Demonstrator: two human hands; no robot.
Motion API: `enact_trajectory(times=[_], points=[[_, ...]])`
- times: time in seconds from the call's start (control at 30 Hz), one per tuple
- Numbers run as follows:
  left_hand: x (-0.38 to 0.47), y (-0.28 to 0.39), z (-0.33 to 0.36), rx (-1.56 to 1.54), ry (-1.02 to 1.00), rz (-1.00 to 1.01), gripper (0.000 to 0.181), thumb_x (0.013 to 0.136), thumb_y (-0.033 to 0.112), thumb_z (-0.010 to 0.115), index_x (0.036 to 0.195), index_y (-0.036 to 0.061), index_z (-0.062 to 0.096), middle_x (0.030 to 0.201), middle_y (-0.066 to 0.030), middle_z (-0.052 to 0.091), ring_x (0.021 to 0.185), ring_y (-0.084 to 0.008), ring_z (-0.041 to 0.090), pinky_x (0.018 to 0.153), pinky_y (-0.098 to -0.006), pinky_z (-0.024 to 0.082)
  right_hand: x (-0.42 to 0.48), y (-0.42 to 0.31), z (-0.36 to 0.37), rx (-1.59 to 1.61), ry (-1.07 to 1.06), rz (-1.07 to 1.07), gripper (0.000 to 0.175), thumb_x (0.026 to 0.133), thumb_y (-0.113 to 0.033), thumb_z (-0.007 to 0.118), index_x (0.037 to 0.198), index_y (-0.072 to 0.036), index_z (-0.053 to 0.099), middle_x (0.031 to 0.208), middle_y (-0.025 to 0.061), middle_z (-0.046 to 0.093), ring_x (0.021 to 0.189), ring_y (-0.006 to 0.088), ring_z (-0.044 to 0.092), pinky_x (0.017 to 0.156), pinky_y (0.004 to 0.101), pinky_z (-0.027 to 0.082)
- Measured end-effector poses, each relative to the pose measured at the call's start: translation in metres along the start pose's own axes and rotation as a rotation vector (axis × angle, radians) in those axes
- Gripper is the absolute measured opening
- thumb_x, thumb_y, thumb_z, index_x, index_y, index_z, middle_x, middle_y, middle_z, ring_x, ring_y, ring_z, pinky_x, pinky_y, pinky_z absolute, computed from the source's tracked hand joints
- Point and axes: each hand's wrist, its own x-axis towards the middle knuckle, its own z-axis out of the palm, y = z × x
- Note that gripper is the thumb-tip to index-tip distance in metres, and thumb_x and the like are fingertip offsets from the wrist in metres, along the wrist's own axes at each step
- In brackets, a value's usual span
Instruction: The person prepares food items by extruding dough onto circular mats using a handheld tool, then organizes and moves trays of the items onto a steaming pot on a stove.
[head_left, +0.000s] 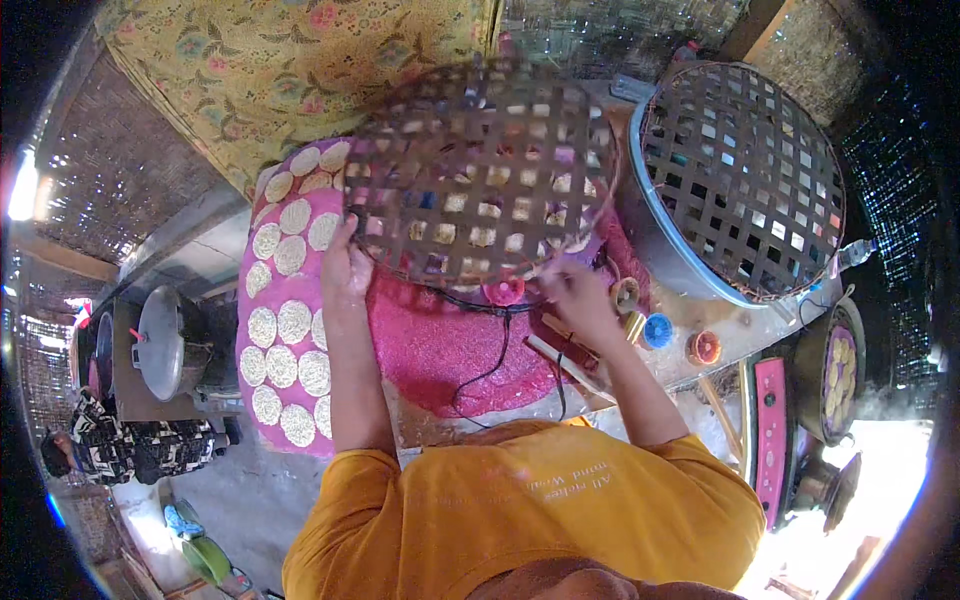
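Observation:
A round woven lattice tray (480, 172), blurred by motion, is raised in front of me. My left hand (349, 259) grips its lower left rim. At its lower right edge is my right hand (574, 292), blurred; whether its fingers hold the rim cannot be told. Pale round flat discs show through the lattice holes. More discs, such as a pale disc (294, 322), lie in rows on a pink-purple cloth (285, 289) at the left. Below the tray spreads a red-pink cloth (465, 352) with a dark cord (491, 375) across it.
A second lattice tray (742, 180) rests on a large metal basin (652, 217) at right. Near it stand a blue fluted cup (658, 330) and an orange one (703, 347). A steamer pan (836, 375) holds discs at far right. A person (142, 446) is at far left, near a lidded pot (165, 341).

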Motion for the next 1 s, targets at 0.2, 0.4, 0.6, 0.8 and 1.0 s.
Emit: enact_trajectory(times=[0.2,0.4,0.6,0.8,1.0], points=[[-0.010,0.021,0.020,-0.092,0.012,0.147,0.029,0.091,0.010,0.055,0.118,0.0023,0.052,0.103,-0.0100,0.063,0.085,-0.0187,0.063,0.078,-0.0322,0.054,0.008,0.006,0.049,-0.183,-0.065,-0.010,0.019,0.080,-0.015,0.060,0.089,0.001,0.061,0.087,0.0267,0.063,0.085,0.0424,0.060,0.077,0.0480,0.048],[-0.019,0.019,-0.013,-0.139,0.049,0.206,0.027,0.090,0.007,0.056,0.116,0.0028,0.054,0.109,-0.0102,0.062,0.093,-0.0191,0.063,0.081,-0.0318,0.055,0.016,0.002,0.017,-0.241,0.004,0.076,0.016,0.077,-0.013,0.060,0.085,0.001,0.062,0.079,0.0261,0.063,0.079,0.0431,0.062,0.074,0.0491,0.049],[-0.023,0.013,0.009,-0.159,0.102,0.224,0.029,0.092,0.007,0.051,0.121,0.0047,0.050,0.106,-0.0068,0.060,0.089,-0.0185,0.062,0.078,-0.0360,0.054,0.030,0.041,-0.024,-0.399,0.165,0.102,0.015,0.076,-0.011,0.062,0.085,0.000,0.065,0.077,0.0234,0.064,0.075,0.0379,0.064,0.070,0.0444,0.051],[-0.020,-0.003,0.012,-0.142,0.069,0.170,0.030,0.092,0.008,0.052,0.122,0.0059,0.051,0.102,-0.0064,0.061,0.084,-0.0175,0.061,0.071,-0.0334,0.052,0.027,0.041,-0.030,-0.440,0.100,0.044,0.019,0.078,-0.012,0.064,0.092,0.000,0.066,0.077,0.0204,0.066,0.072,0.0319,0.066,0.066,0.0389,0.052],[-0.023,-0.024,0.013,-0.033,0.059,0.089,0.029,0.091,0.004,0.047,0.120,0.0026,0.050,0.093,-0.0060,0.060,0.071,-0.0174,0.059,0.067,-0.0310,0.050,0.035,0.009,-0.060,0.505,0.224,0.345,0.032,0.092,-0.020,0.053,0.115,0.001,0.057,0.083,0.0085,0.065,0.069,0.0162,0.063,0.064,0.0297,0.053]])
